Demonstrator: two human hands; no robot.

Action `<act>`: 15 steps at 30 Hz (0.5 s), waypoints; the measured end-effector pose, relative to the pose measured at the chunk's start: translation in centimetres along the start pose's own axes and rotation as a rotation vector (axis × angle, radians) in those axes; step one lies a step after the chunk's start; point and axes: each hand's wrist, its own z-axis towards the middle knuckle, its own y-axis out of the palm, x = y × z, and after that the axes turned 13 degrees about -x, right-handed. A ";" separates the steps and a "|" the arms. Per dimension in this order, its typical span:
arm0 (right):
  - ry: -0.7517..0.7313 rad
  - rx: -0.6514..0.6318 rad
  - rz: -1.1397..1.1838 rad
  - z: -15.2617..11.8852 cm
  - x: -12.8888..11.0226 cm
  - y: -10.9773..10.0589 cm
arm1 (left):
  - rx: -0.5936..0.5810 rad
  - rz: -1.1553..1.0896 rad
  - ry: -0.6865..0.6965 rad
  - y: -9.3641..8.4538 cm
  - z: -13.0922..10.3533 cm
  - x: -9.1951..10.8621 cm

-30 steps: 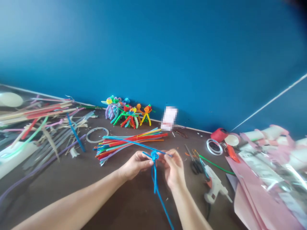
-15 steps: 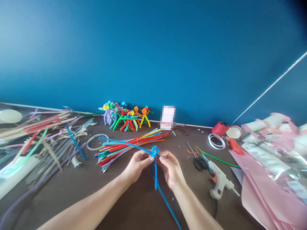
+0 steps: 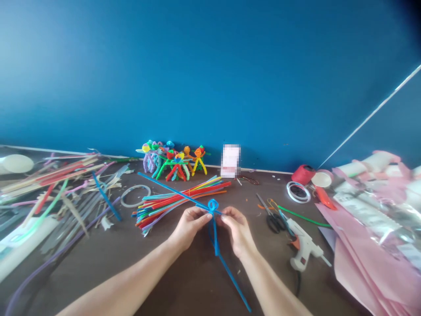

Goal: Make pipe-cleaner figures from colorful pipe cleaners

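Note:
Between my hands is a blue pipe cleaner figure [image 3: 215, 237], with a small coiled loop on top and long ends hanging below. One long blue end sticks out to the upper left, over the bundle. My left hand [image 3: 190, 226] pinches the figure just under the loop, thumb in front. My right hand [image 3: 237, 228] pinches a short blue end at the right of the loop. Behind my left hand lies a bundle of coloured pipe cleaners [image 3: 184, 199]. Fingertips partly hide the middle of the figure.
Several finished pipe cleaner figures [image 3: 177, 164] stand by the wall. On the right lie scissors [image 3: 274, 221], a white glue gun [image 3: 305, 245], tape rolls [image 3: 298, 192] and pink sheets [image 3: 358, 263]. Loose strips and sticks [image 3: 66, 184] clutter the left side.
The long left end of the blue figure now points higher. The hanging ends have swung slightly, and the view has shifted a little. Both hands keep their pinch.

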 end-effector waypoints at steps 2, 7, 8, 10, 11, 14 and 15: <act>-0.027 0.052 0.031 0.2 0.1 -0.2 | 0.004 0.006 -0.002 0.0 0.0 0.1; -0.104 0.088 0.257 0.5 -0.3 -0.8 | 0.038 0.016 -0.022 0.0 0.0 -0.1; -0.108 0.084 0.288 0.6 -0.4 -0.9 | 0.041 0.022 -0.028 0.0 0.1 -0.1; -0.089 0.105 0.302 0.6 -0.4 -1.0 | 0.045 0.030 -0.036 0.0 0.1 -0.2; -0.064 0.124 0.290 0.7 -0.3 -1.0 | 0.045 0.031 -0.037 0.0 0.1 -0.1; 0.027 0.152 0.221 0.7 0.1 -1.1 | 0.046 0.037 -0.033 0.1 0.1 0.0; 0.049 0.145 0.197 0.7 0.3 -1.1 | 0.046 0.042 -0.032 0.1 0.1 0.0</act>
